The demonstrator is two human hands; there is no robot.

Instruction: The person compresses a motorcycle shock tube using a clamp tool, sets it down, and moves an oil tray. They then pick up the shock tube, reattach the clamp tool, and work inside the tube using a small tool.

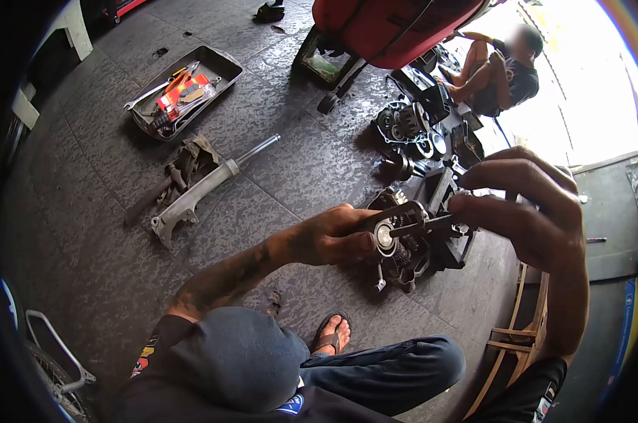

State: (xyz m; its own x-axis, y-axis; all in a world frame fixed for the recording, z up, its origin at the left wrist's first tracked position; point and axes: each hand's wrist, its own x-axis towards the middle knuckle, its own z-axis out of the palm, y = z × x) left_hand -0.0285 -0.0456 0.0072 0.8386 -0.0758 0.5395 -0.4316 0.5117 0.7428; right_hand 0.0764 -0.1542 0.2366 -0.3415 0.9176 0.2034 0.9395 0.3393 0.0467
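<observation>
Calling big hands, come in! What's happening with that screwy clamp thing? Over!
Left hand gripping clamp-like tool. Right hand with fingertips at the threaded screw. Nothing visibly blocking; metal parts on floor beyond. Over.

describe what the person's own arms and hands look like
The left hand and right hand wear no gloves. The left sleeve and right sleeve are black, short and printed. Dark markings show on the left forearm, tattoo or grease unclear.

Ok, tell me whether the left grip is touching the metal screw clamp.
Touching: the head view shows the left grip holding the screw clamp by its frame.
</observation>
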